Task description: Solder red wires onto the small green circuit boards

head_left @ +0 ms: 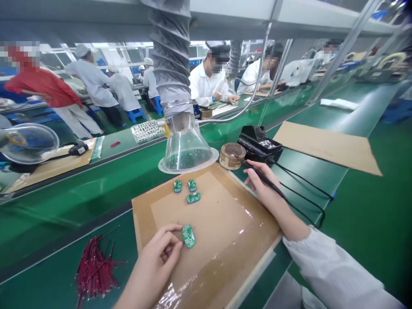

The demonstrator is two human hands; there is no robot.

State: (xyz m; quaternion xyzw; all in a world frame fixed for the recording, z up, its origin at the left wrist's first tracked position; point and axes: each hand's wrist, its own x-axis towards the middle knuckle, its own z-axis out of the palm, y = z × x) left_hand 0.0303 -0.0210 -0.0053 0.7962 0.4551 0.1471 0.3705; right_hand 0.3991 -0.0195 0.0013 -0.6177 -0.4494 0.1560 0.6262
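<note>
A small green circuit board (189,236) lies on the cardboard work mat (225,231). At its left edge is my left hand (161,253), fingers curled, with the index finger and thumb touching the board's side. My right hand (262,182) is closed around the black handle of a soldering iron (270,183). The iron points left toward a round brown tub (232,155), and its tip is at the tub's rim or just inside; I cannot tell which. Farther up the mat sit three more boards, including a sideways one (193,198).
A clear fume hood (188,150) hangs low over the mat's far edge. Behind my right hand stands a black soldering stand (260,143), with cables trailing right. Red wires (96,270) lie in a bundle at left. A cardboard sheet (328,146) rests at right. Co-workers sit across.
</note>
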